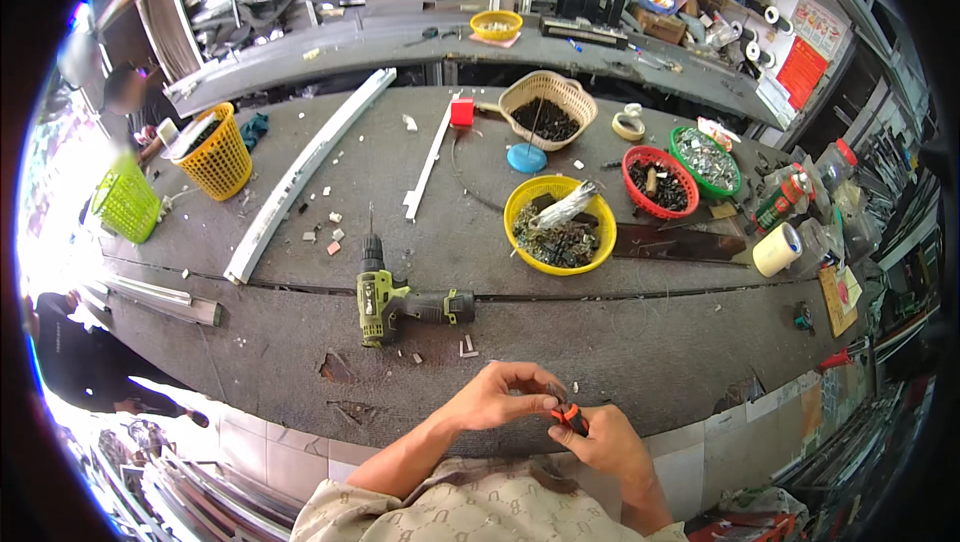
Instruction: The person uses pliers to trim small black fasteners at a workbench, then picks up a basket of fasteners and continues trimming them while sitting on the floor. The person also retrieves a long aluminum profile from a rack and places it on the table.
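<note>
Close to my body, at the near edge of the grey worktable [290, 342], my two hands meet. My right hand [608, 439] is closed round a small hand tool with an orange-and-black handle [569, 417]; its exact kind is hard to tell. My left hand [500, 397] curls in front of it, thumb and fingers pinched at the tool's far end. Whatever small piece is between those fingers is too small to name. Beyond the left hand a green-and-black cordless drill [372, 297] lies on its side, its bit pointing away. Small L-shaped metal pieces [467, 347] lie beside it.
A yellow basket of small hardware [560, 267], a red basket [665, 210], a green basket [735, 192] and a beige basket [590, 92] stand farther back. A long white profile [310, 177] lies at left. Bottles [783, 200] line the right. Another person [80, 352] stands at far left.
</note>
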A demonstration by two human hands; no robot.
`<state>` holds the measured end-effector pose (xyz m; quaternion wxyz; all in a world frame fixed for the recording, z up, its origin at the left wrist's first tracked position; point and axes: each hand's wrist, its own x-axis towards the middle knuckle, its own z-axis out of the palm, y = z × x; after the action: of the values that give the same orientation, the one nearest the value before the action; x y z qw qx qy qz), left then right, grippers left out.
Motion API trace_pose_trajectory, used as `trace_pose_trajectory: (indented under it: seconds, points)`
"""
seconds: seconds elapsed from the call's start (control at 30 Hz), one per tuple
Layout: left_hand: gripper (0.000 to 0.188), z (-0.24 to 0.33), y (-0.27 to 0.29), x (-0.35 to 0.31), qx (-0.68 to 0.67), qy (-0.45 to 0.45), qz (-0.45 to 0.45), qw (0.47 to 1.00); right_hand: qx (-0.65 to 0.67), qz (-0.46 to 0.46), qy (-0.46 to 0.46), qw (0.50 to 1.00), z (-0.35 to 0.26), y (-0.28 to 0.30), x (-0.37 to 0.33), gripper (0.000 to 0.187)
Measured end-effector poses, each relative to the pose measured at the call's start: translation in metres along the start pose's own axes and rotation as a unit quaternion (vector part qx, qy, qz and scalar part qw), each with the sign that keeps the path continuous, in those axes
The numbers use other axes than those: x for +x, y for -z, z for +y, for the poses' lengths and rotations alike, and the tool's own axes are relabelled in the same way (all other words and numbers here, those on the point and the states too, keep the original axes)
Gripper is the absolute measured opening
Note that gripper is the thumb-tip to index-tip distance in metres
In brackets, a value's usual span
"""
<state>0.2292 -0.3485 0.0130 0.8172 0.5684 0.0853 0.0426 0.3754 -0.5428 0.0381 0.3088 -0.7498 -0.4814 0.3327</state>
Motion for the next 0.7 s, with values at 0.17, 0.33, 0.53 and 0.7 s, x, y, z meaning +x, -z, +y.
trace_pose_trajectory:
  seconds: [0.17,0.33,0.53,0.7]
  points:
    - [0.026,0.004,0.026,0.013,-0.025,-0.012,-0.005,1.0,0.003,-0.02,-0.04,0.999,-0.009,0.002,0.028,0.038]
    - [0.027,0.007,0.042,0.019,-0.096,-0.011,0.025,0.995,0.017,-0.04,-0.044,0.998,-0.014,-0.002,0.052,0.036]
    - [0.024,0.004,0.053,0.018,-0.076,-0.01,0.068,0.995,0.029,-0.054,-0.034,0.998,-0.012,-0.007,0.071,0.037]
    - [0.022,0.005,0.058,0.017,-0.054,-0.027,0.086,0.994,0.048,-0.053,0.018,0.997,-0.011,-0.011,0.084,0.036]
